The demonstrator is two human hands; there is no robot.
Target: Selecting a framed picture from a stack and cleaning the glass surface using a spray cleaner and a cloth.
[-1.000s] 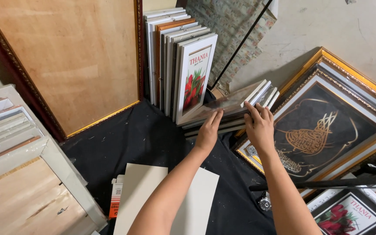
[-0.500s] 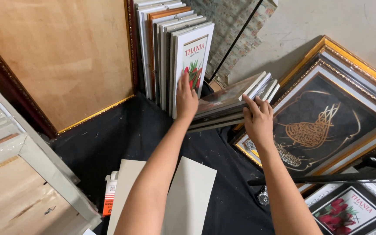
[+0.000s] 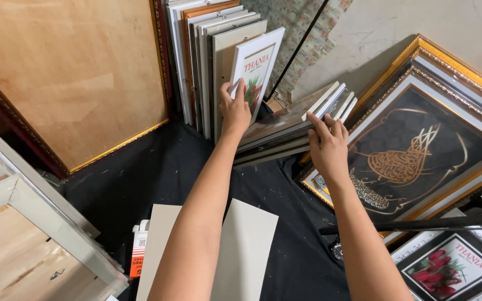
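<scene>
My left hand grips the lower left edge of a white-framed flower picture, the front one in a row of upright frames at the back. My right hand rests with spread fingers against the side of a tilted stack of several thin frames that leans to the right. Both forearms reach forward over a black cloth.
A large gold-edged frame back leans at the left. Ornate gold frames with dark calligraphy art lean at the right. Two grey boards, a small orange box, pale frames and another flower picture lie near me.
My left hand left the tilted stack, rose to the upright white-framed picture and closed on its edge. My right hand stayed on the stack, and the view shifted slightly.
</scene>
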